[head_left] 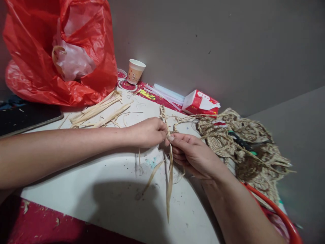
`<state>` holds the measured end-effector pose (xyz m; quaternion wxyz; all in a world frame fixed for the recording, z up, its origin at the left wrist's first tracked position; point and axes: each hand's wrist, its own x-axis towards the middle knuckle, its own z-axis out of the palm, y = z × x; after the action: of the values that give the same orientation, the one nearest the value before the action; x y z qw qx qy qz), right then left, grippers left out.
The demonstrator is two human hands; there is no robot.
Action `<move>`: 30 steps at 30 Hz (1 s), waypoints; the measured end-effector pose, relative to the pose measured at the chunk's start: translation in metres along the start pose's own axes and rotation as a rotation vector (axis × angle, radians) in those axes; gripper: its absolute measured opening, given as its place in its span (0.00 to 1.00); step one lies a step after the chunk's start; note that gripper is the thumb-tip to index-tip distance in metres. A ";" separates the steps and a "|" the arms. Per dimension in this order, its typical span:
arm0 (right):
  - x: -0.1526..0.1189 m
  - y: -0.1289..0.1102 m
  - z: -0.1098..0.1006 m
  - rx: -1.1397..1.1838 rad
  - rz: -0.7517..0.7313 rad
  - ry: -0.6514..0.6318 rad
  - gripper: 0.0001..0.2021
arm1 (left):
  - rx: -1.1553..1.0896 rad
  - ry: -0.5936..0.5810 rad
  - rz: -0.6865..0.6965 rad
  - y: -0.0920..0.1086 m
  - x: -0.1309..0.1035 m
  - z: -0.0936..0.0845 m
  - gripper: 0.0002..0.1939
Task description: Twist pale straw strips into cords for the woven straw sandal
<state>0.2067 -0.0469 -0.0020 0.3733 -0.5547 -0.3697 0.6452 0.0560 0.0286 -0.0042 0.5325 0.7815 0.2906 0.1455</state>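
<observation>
My left hand is closed, its fingers pinching the braided straw cord near the middle of the white table. Touching it from the right, my right hand grips the same cord between thumb and forefinger. Loose flat straw ends hang down from between the two hands. The braided part sticks up above my fingers. More dry straw strips lie behind my left forearm. A heap of braided straw rope sits to the right, beyond my right hand.
A large red plastic bag stands at the back left, beside a dark flat object. Along the wall are a paper cup, plastic rings, pale tubes and a red-and-white tissue pack. A red curved rim is at lower right.
</observation>
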 end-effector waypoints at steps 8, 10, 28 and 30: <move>0.004 0.008 -0.009 -0.336 -0.078 0.081 0.15 | -0.086 -0.078 -0.039 -0.002 0.004 -0.003 0.15; 0.004 0.008 -0.009 -0.444 -0.112 0.106 0.13 | -0.159 -0.094 -0.095 0.000 0.002 -0.003 0.13; -0.004 -0.001 -0.001 -0.963 -0.361 0.253 0.12 | -0.086 0.015 -0.137 -0.003 0.000 0.003 0.10; -0.003 -0.001 -0.003 -0.940 -0.341 0.281 0.12 | -0.055 0.021 -0.128 -0.002 -0.001 0.003 0.10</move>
<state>0.2103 -0.0490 -0.0003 0.2296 -0.6755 -0.6512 0.2586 0.0561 0.0261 -0.0074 0.5589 0.7450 0.3413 0.1270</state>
